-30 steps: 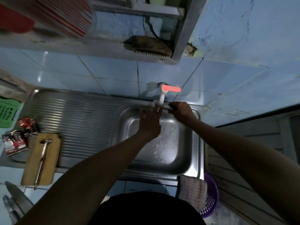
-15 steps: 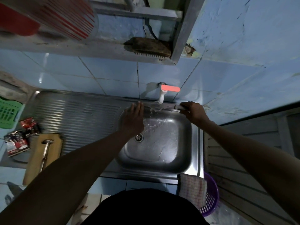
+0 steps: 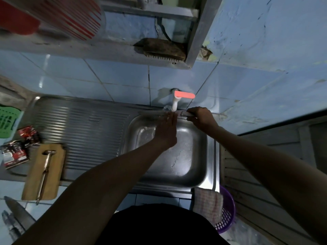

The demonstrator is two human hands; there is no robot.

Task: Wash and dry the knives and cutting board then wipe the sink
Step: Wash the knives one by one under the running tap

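Observation:
My right hand [image 3: 201, 119] grips the handle of a knife [image 3: 184, 114] at the back rim of the steel sink [image 3: 210, 156]. Its blade points left under the white tap [image 3: 175, 101] and is blurred. My left hand [image 3: 167, 131], fingers straight, lies against the blade under the running water. On the drainer's left end rests a wooden cutting board [image 3: 54, 174], with a slim metal utensil [image 3: 45, 170] lying on it. A large knife [image 3: 19, 216] lies at the bottom left on the tiled counter.
A checked cloth [image 3: 207, 204] hangs over the sink's front right corner, above a purple basket [image 3: 228, 214]. Red packets [image 3: 16, 149] and a green basket [image 3: 7, 121] sit at the far left. A scrubbing brush [image 3: 161, 49] lies on the shelf above the tap.
My left hand slid left along the sink's back rim, then came back right under the tap. My right hand stayed on the knife handle.

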